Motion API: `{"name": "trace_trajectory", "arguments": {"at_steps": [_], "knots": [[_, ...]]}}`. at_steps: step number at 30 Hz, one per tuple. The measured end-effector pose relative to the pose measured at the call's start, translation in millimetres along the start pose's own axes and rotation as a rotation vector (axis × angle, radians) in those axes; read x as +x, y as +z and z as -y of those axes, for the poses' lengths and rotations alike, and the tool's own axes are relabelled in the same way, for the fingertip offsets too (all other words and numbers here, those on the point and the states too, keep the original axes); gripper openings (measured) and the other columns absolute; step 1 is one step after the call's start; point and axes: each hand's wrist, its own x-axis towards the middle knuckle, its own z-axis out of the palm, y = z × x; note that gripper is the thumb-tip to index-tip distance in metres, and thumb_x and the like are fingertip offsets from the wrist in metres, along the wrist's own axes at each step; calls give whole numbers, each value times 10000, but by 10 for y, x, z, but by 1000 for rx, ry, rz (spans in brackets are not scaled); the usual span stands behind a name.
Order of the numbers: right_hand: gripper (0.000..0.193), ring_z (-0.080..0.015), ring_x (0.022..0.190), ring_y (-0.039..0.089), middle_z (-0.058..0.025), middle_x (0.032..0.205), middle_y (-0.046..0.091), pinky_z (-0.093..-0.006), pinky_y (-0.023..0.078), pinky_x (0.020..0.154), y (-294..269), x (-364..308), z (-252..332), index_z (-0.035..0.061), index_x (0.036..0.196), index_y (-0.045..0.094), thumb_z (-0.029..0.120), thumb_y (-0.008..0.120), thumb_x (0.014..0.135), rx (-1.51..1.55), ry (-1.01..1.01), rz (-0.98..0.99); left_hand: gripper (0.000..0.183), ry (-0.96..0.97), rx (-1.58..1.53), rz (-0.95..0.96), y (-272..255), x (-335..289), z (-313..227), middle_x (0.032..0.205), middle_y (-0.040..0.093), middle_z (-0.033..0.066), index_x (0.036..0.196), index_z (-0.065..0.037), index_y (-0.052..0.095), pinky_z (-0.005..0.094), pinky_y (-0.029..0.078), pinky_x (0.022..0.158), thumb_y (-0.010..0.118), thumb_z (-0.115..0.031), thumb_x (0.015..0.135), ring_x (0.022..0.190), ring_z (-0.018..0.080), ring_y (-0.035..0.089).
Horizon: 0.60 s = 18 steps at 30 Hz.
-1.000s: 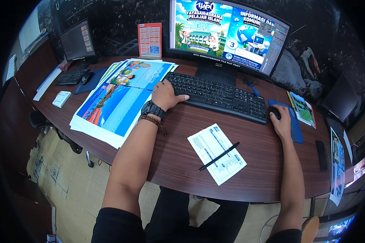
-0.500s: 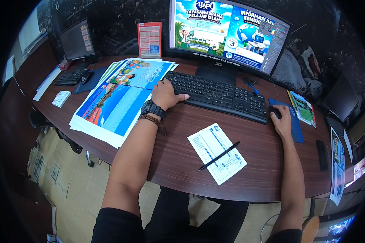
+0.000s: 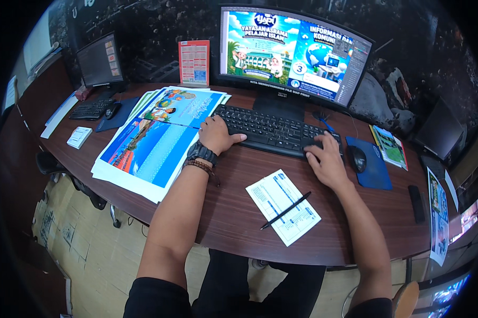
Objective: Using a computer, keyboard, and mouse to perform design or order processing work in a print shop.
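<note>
Keyboard [image 3: 271,130]: on the brown desk [image 3: 231,217], below the lit monitor [image 3: 292,53].
Left hand [image 3: 216,134]: draped over the left end, thumb spread, gripping nothing.
Right hand [image 3: 326,161]: at the right end, fingers parted and bent, holding nothing.
Mouse [image 3: 358,159]: on a blue pad [image 3: 377,174], beside the right hand.

The computer keyboard [image 3: 273,130] and mouse [image 3: 358,159] are black, the mouse pad [image 3: 375,177] blue. Streaky wood grain marks the reddish-brown desk [image 3: 231,222]. The paper form [image 3: 271,195] is white with blue bands, the pen [image 3: 285,210] black.
</note>
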Motion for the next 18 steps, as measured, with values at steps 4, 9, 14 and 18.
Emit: {"name": "trace_trajectory", "arguments": {"at_steps": [4,9,14,18], "knots": [[217,-423,1369,373,-201,1292,532,-524,278,1145,60,-6,59,48,1053,732,166,632,900,10,23,12,1059,2,13,9,-9,-3,-13,1249,543,324,1262,155,489,458,477,991,797,-674,678,1175,452,544],[237,-420,1364,382,-210,1284,535,-522,284,1144,58,-40,110,40,1077,729,160,644,891,15,35,2,1049,-15,12,16,-25,-15,-5,1261,538,319,1261,152,495,457,476,993,797,-671,683,1187,442,539],[252,-419,1351,397,-206,1281,534,-516,293,1141,60,-42,102,37,1092,727,151,660,878,24,40,7,1041,-11,12,14,-13,-12,6,1261,538,316,1258,148,500,458,475,997,795,-670,685,1187,437,540],[251,-415,1344,406,-203,1284,532,-512,303,1135,44,-48,98,33,1093,720,143,661,875,20,38,10,1040,-5,20,13,-13,-13,1,1259,539,316,1255,150,500,456,474,997,792,-672,688,1186,436,541]]}}
